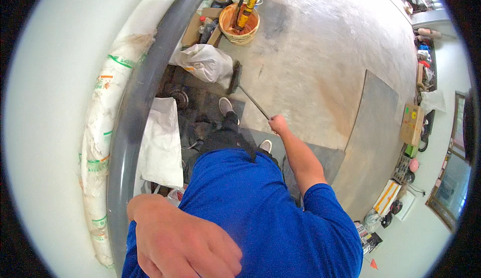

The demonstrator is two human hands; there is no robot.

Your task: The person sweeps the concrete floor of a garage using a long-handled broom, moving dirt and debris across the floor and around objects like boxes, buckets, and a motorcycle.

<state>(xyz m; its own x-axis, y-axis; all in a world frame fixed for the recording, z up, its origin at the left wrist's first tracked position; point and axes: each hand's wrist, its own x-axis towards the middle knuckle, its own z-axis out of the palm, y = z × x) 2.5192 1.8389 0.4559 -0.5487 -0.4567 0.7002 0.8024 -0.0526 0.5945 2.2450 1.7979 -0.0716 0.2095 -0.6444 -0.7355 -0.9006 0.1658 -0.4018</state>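
Note:
My right hand [278,124] is closed around the thin dark handle [255,102] of a broom. The broom's dark head [235,77] touches the floor beside a white woven sack [206,63], beyond my feet. Large and close to the camera, my left hand [188,236] is raised in front of my blue shirt, its back turned up and its fingers curled in. Nothing shows in it, though its palm side is hidden. The handle's upper end past my right hand cannot be seen.
Left of me run a dark grey pipe [129,127] and white-wrapped pipes [98,157]. Ahead stands a stained bucket [239,33] holding a yellow-and-black tool. A white sheet [162,146] lies by my left side, a grey board [375,108] at right. Boxes [411,124] line the right wall.

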